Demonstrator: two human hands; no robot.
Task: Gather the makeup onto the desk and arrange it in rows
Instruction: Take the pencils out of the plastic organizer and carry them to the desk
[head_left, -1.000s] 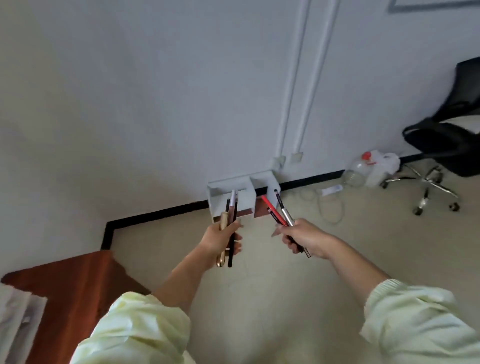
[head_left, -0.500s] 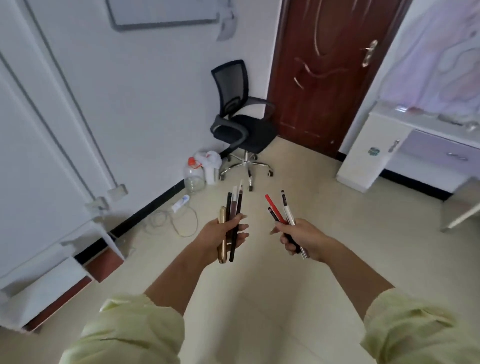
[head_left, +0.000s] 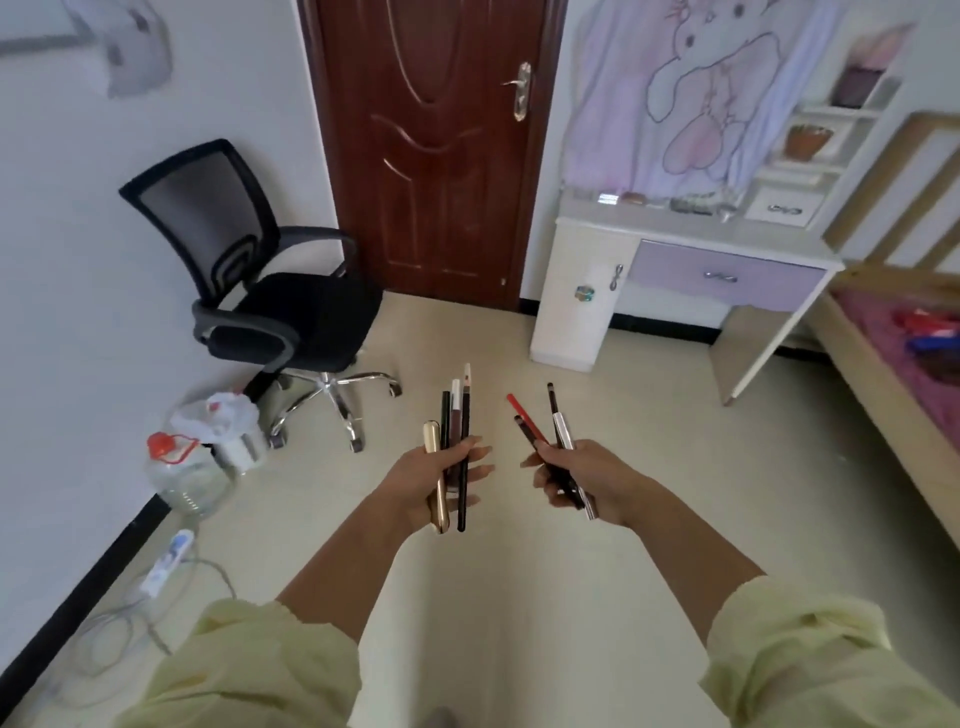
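Observation:
My left hand (head_left: 434, 483) grips a bundle of makeup sticks (head_left: 457, 415): a gold tube, a black pencil, a brown one with a white tip and another thin dark pencil, all pointing up and away. My right hand (head_left: 582, 480) holds three more makeup pencils (head_left: 550, 423), a red one, a dark one and a silver-barrelled brush, fanned apart. Both hands hover over the floor in mid-room. The white desk (head_left: 691, 236) with a lilac drawer stands ahead to the right, with a few small items lying along its back edge.
A black mesh office chair (head_left: 249, 280) stands at the left by a dark red door (head_left: 431, 140). A water jug (head_left: 182, 473), a bag and a power strip (head_left: 166, 561) with cable lie along the left wall. A bed (head_left: 909, 379) is at the right.
The view has swung to the right, from the wall and floor shelf to the chair, door and desk. Both hands keep the same hold on their makeup sticks.

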